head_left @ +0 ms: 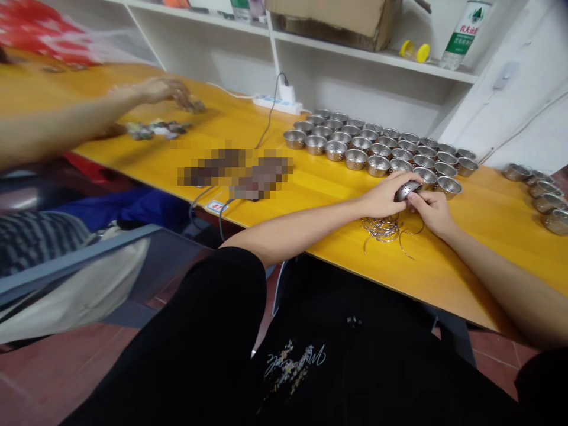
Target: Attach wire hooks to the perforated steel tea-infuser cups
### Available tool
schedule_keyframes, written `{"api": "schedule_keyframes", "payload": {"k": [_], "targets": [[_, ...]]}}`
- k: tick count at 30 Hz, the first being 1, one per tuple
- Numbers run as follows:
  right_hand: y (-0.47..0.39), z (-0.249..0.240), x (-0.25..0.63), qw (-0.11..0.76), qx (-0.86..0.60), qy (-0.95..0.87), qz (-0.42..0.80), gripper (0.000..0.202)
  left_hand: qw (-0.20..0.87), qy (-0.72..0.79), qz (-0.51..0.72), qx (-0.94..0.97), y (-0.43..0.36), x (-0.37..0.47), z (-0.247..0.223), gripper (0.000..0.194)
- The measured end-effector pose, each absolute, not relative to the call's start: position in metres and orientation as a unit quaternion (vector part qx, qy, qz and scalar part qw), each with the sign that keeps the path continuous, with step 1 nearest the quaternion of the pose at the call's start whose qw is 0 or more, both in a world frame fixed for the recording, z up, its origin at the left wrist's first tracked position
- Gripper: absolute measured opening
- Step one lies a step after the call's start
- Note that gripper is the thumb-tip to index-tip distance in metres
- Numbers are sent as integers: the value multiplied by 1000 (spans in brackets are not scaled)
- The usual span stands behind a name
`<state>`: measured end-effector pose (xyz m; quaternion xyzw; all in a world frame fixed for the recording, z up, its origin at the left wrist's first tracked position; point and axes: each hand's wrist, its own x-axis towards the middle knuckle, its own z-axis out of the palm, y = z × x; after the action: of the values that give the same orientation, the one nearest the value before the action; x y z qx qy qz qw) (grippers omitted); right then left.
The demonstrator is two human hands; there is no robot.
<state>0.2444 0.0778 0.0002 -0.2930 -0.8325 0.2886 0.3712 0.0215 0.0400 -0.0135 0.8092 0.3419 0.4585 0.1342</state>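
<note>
Seated at a yellow counter (510, 213), we tilt a perforated metal cup (406, 190) between our two hands, above and just beyond a loose tangle of curved wires (382, 228). Our left hand (382, 194) curls around the cup, its fingers over the upper edge; our right hand (433, 212) pinches the lower edge between thumb and fingertips. We cannot tell whether a wire is caught in that pinch too, though one strand curves close beneath it. Rows of matching cups (379, 165) stand upright just behind our hands, and a smaller group of cups (545, 190) stands off to our right. Well apart at left, a co-worker's hand (168, 92), blurred, is over small objects too indistinct to name.

As we judge it, our left hand should do the steadying and our right the fine work, with light, even pressure so that the thin-looking wall does not bend. Turning the cup until its holes face us would spare us working by feel. The nearest cups leave little room for our knuckles, so drawing our work slightly toward us seems wise, and lifting it clear of the tangle should stop loose ends from snagging.
</note>
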Motion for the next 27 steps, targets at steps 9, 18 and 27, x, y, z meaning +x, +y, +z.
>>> {"api": "schedule_keyframes", "payload": {"k": [9, 18, 27], "targets": [[79, 1, 244, 366, -299, -832, 290, 83, 132, 350, 454, 809, 39, 22, -13, 68], [77, 1, 242, 374, -291, -829, 297, 82, 125, 341, 459, 811, 37, 19, -10, 67], [73, 3, 241, 373, -281, -838, 283, 83, 121, 329, 459, 816, 40, 19, -16, 65]]}}
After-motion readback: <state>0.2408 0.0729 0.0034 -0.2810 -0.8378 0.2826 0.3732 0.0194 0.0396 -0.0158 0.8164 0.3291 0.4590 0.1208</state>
